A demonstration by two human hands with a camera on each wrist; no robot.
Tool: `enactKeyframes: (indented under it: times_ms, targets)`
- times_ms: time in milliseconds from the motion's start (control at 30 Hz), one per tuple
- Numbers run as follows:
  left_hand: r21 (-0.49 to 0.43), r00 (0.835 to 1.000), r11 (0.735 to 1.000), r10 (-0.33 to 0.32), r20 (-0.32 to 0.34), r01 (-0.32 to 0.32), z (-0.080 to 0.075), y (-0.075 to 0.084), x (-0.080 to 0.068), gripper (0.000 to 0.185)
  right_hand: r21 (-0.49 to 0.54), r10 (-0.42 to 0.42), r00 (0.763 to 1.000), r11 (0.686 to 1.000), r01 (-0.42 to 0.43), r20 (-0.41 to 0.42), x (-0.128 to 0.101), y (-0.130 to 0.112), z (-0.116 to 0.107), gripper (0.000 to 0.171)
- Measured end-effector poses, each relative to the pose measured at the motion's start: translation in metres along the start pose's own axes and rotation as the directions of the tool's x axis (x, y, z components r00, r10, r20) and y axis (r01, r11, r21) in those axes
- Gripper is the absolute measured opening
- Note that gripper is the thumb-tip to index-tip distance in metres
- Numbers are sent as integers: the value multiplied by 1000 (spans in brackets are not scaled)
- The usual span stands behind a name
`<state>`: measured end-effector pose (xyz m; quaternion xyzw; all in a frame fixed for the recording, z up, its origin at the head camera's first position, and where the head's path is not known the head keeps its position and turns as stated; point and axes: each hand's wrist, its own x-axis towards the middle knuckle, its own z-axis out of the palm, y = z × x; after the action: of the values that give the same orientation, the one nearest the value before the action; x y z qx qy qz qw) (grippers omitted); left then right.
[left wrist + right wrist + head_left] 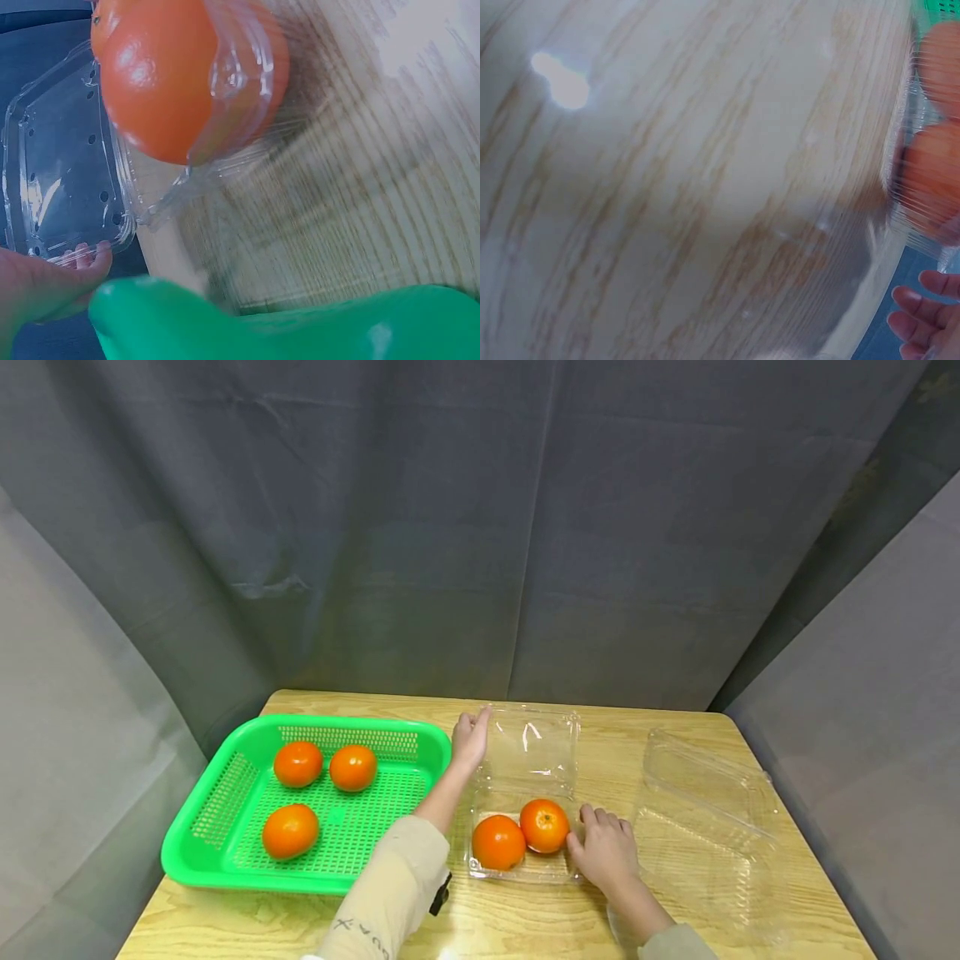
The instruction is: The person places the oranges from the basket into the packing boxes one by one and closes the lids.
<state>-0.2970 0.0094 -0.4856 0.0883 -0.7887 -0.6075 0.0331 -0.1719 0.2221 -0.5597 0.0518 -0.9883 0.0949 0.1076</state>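
Note:
A clear plastic clamshell box [525,874] stands on the table with its lid [528,747] raised at the back. Two oranges sit in its base: one orange [498,842] on the left and another orange [544,826] touching it on the right. My left hand [469,739] pinches the left edge of the lid; in the left wrist view, its fingers [94,256] curl over the lid's rim. By the box's right wall is my right hand [606,850], fingers loosely bent and holding nothing. Whether its fingertips touch the wall I cannot tell.
Left of the box stands a green plastic basket [255,881] with three oranges [290,832] in it. Another clear clamshell box [705,835] lies opened on the right side of the wooden table [540,927]. A grey curtain [420,543] hangs behind.

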Motion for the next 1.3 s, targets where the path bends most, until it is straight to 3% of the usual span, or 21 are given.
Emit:
enactKeyframes:
  times_ms: [600, 1300]
  targets:
    - [-78, 997, 994, 70, -36, -73, -5, 12, -5, 31, 18, 10, 1000, 1000, -10, 25, 0, 0, -1, 37]
    - [-26, 988, 990, 137, 76, -135, -21, 19, -40, 23, 33, 14, 999, 999, -15, 31, 2, -1, -5, 32]
